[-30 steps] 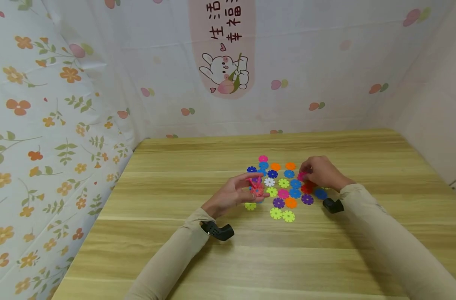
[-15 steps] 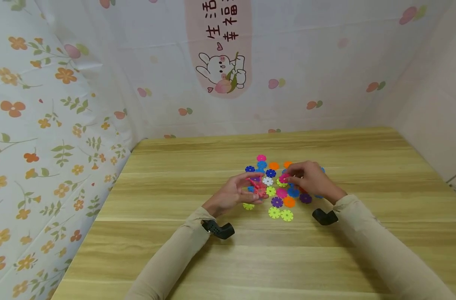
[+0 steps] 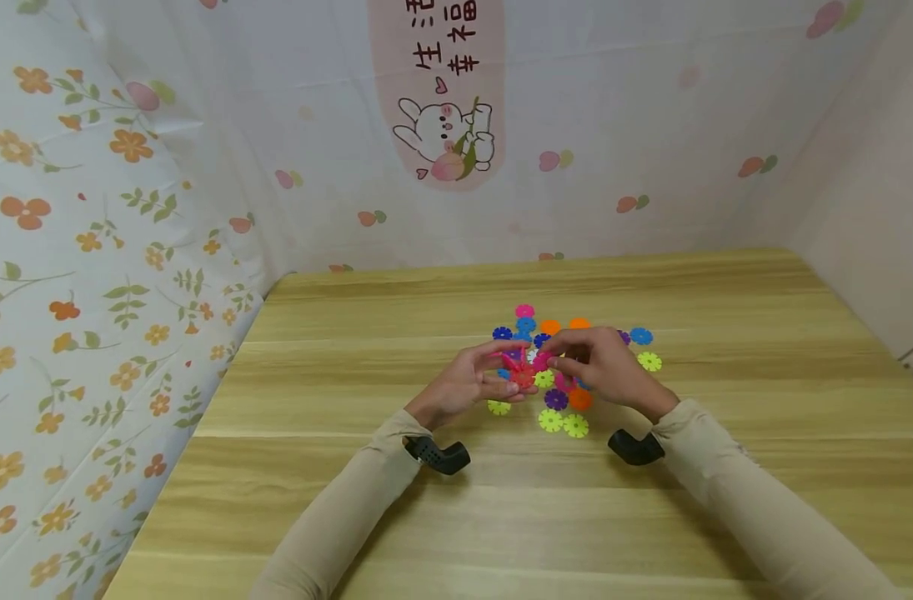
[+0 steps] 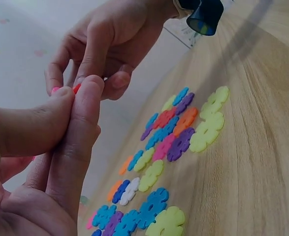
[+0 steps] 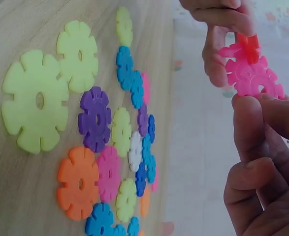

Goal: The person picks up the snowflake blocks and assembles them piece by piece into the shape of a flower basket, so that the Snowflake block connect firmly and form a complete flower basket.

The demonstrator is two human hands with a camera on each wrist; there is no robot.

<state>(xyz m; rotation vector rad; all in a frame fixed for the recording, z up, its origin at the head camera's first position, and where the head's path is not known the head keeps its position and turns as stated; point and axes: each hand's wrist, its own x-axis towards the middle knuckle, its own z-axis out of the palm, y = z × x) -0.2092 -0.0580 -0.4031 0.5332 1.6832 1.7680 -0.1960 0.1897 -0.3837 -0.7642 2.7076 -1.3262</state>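
My left hand point(image 3: 456, 385) holds a small cluster of interlocked pink and red snowflake discs, its red disc point(image 3: 524, 378) facing up, above the tabletop. Close beside it, my right hand point(image 3: 606, 371) pinches a pink snowflake disc point(image 5: 252, 78) between thumb and finger. In the right wrist view this pink disc meets the red disc point(image 5: 252, 48) of the cluster at its notched edge; whether they are slotted together I cannot tell. My left fingers hide much of the cluster in the left wrist view.
Loose flat snowflake discs lie under and around the hands: yellow-green point(image 3: 575, 426), purple point(image 3: 555, 400), orange point(image 3: 580, 399), blue point(image 3: 640, 336) and others. The wooden table point(image 3: 336, 350) meets a printed cloth point(image 3: 313, 167) at the back and left.
My right hand has brought the pink disc leftward from the right side of the loose discs to the cluster. My left hand has stayed nearly in place.
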